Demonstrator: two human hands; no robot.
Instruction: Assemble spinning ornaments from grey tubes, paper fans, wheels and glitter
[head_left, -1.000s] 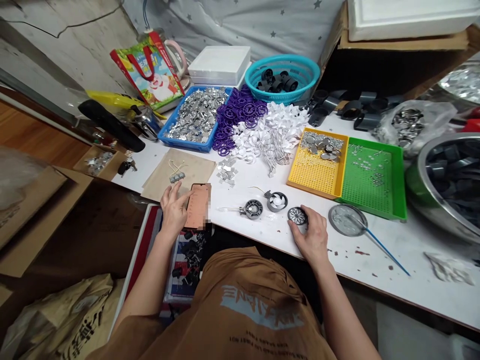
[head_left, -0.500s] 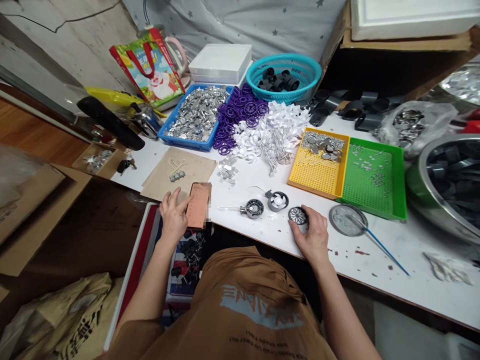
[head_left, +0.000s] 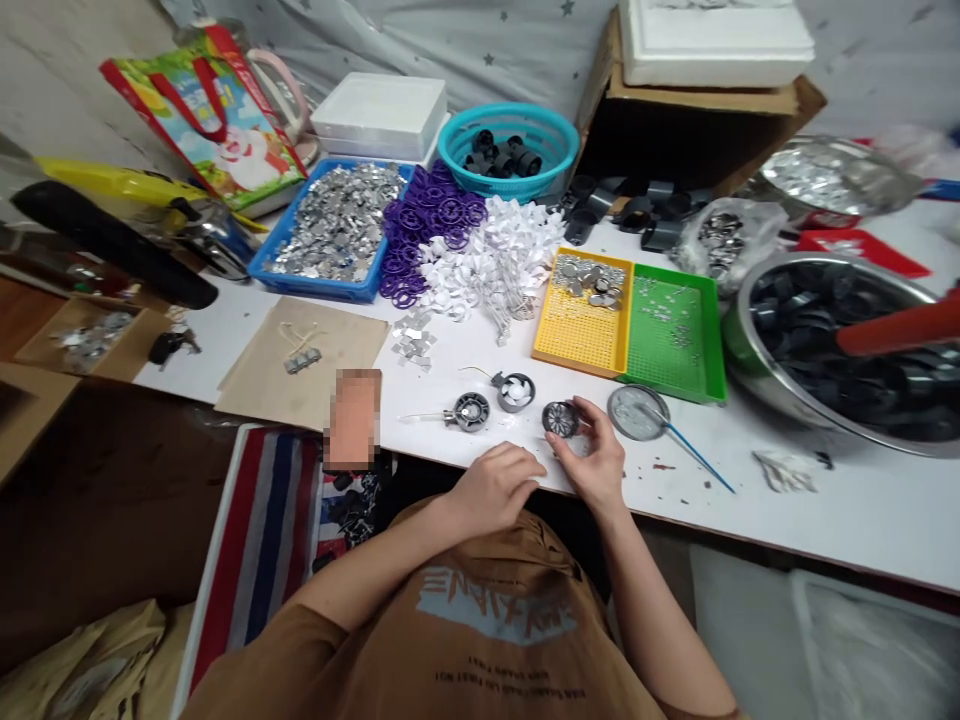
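A round black fan housing with a spoked grille [head_left: 559, 419] is gripped between the thumb and fingers of my right hand [head_left: 598, 458], close to the front of the table. My left hand [head_left: 496, 488] is just left of it, with loosely bent fingers, a gap at the thumb and nothing visible in them. Behind my hands sit a black ring with white fan blades [head_left: 515, 392] and a small motor part in a round black frame [head_left: 471, 411] with a pale wire. A phone [head_left: 355, 420], blurred over, lies at the table's front edge, apart from both hands.
A round dish [head_left: 637, 412] with a blue stick [head_left: 699, 456] lies right of my hands. Beyond are yellow [head_left: 577, 345] and green [head_left: 675, 375] trays, purple rings [head_left: 431, 225], white fan blades [head_left: 495, 250] and a blue tray of metal pieces [head_left: 319, 285]. A steel bowl [head_left: 780, 385] holds black parts.
My left hand has left the phone and moved right, close to my right hand. The grille is now tilted up in my right hand's fingers. The camera view has swung right.
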